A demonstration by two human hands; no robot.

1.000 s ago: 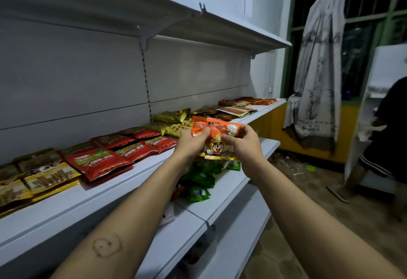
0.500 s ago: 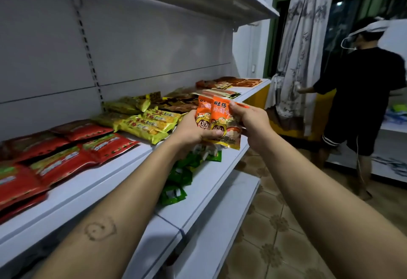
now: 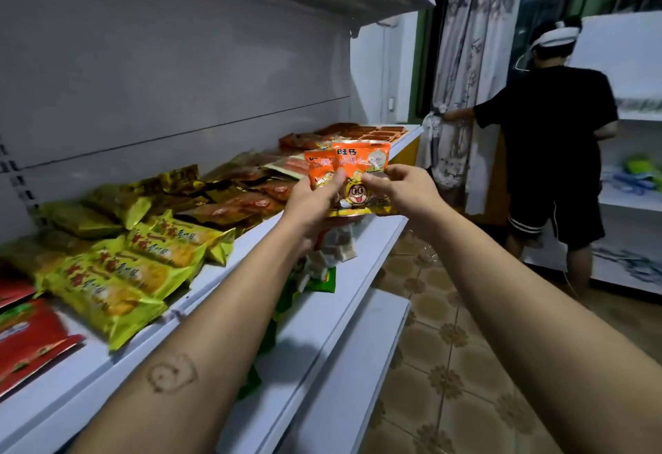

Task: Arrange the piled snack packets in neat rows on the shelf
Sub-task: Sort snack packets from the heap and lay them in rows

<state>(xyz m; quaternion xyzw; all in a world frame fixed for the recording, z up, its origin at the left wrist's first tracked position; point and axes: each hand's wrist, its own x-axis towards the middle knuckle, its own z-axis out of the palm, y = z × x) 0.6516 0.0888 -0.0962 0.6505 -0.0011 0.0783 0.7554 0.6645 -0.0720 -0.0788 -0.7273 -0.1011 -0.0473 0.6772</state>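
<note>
- Now, closest in, both forearms reach out past the shelf's front edge; the left forearm (image 3: pixel 200 346) carries a round drawn mark.
- Red packets (image 3: pixel 25 342) lie at the near left end of the shelf (image 3: pixel 89 360). They sit closer to the picture's left border than half a second ago, the view having travelled along the shelf.
- Yellow-green packets (image 3: pixel 150 263) lie in overlapping rows just beyond, with gold packets (image 3: pixel 107 199) behind them near the shelf's back edge.
- The left hand (image 3: pixel 308 203) grips the left side of the orange snack packets (image 3: pixel 361 163), thumb across the front.
- The right hand (image 3: pixel 408 188) pinches the front packet's right side between thumb and forefinger, lower than its earlier hold at the top corner.
- Two of these packets show, fanned upright in the air over the shelf's front edge.
- Under the hands, white packets (image 3: pixel 340 246) and green packets (image 3: pixel 324 283) lie piled on the lower shelf (image 3: pixel 358 274).
- Brown and orange packets (image 3: pixel 365 131) fill the shelf's far end.
- A person in black (image 3: pixel 544 138) stands beside a curtain (image 3: pixel 465 41).
</note>
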